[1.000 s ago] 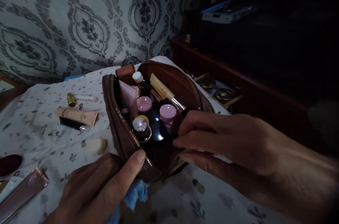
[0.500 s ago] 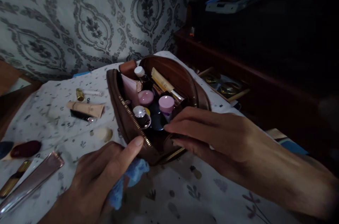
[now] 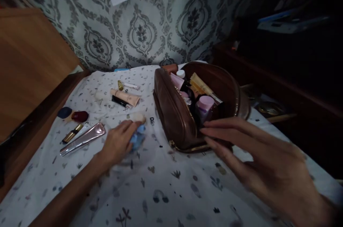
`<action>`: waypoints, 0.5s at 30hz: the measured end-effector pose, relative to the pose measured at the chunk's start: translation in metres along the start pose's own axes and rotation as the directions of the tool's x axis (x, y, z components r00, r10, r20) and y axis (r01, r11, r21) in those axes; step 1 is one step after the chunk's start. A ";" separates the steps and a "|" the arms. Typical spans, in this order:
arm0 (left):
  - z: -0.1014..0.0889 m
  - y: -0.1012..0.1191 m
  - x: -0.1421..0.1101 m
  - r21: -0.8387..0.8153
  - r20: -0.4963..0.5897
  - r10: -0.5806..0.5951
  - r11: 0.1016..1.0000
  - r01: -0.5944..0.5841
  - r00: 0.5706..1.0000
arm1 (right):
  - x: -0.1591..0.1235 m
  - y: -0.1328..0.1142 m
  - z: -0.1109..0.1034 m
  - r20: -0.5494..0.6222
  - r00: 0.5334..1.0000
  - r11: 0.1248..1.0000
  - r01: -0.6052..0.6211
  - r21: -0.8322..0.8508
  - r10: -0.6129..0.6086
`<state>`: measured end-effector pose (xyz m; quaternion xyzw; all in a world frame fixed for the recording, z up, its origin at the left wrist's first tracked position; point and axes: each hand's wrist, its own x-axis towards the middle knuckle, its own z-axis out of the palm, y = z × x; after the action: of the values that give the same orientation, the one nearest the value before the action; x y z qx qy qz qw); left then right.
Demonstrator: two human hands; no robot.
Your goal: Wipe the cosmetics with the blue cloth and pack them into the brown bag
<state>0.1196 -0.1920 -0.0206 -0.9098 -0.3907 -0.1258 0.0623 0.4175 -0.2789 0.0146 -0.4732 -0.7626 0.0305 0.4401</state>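
My left hand (image 3: 119, 141) is closed round a crumpled light blue cloth (image 3: 138, 138), and its fingertips reach a small cream-coloured round item (image 3: 138, 117) on the patterned sheet. At the right, a brown zip-up cosmetic bag (image 3: 174, 116) stands unzipped. Inside it are a pink-lidded jar (image 3: 205, 104), a yellow tube (image 3: 202, 84), a white-capped bottle (image 3: 181, 73) and other cosmetics. My right hand (image 3: 257, 159) has its fingers stretched out at the bag's near edge, fingertips by the opening. Nothing shows between them.
Left of the bag lie a beige tube (image 3: 125, 95), a black tube (image 3: 120, 102), a gold-capped piece (image 3: 120, 85) and a white stick (image 3: 132, 86). Further left are a shiny pink tube (image 3: 84, 139), a gold-and-black tube (image 3: 72, 134) and a dark red item (image 3: 79, 116). A patterned wall stands behind.
My left hand has moved away from the bag, taking the blue cloth to the cream round item. My right hand stays by the bag's opening. The view has shifted left.
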 end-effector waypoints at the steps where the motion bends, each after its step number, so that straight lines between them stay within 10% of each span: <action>1: 0.000 -0.009 0.003 0.047 0.050 -0.101 0.994 0.099 0.994 | -0.001 -0.006 0.005 0.006 1.000 0.999 0.010 0.044 -0.010; 6: 0.011 -0.051 0.029 0.152 0.141 -0.367 0.926 0.346 0.920 | -0.005 -0.029 0.045 0.158 0.985 0.961 0.030 0.275 -0.076; 15: 0.032 -0.086 0.066 0.179 0.108 -0.351 0.927 0.329 0.930 | 0.013 -0.038 0.107 0.388 0.920 0.937 -0.094 0.336 -0.047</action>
<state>0.1066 -0.0798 -0.0312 -0.8267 -0.5549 -0.0399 0.0840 0.3141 -0.2504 -0.0254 -0.3814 -0.8115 0.2637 0.3557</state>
